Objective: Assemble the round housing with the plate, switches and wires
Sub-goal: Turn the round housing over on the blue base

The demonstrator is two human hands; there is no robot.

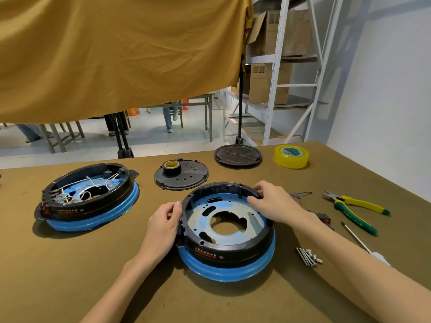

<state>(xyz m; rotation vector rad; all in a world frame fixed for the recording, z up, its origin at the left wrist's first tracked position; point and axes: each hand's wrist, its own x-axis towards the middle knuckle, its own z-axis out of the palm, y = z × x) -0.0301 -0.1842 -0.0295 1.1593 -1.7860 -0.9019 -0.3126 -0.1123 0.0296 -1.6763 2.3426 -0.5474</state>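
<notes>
Head view: left hand [164,219] curled on the left rim of the round housing [227,231], right hand [272,201] pinching its far right rim, plate [229,214] inside between both grips. Right of the right grip: pliers [354,210], screws [309,256], small switch [323,217]. Far left on the surface [70,264]: second housing [87,197] full of white wires [88,188].

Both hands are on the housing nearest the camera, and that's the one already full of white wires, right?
Not quite. Both hands, left hand and right hand, do grip the near housing, but the head view shows it has no wires. The white wires are in the far housing.
</notes>
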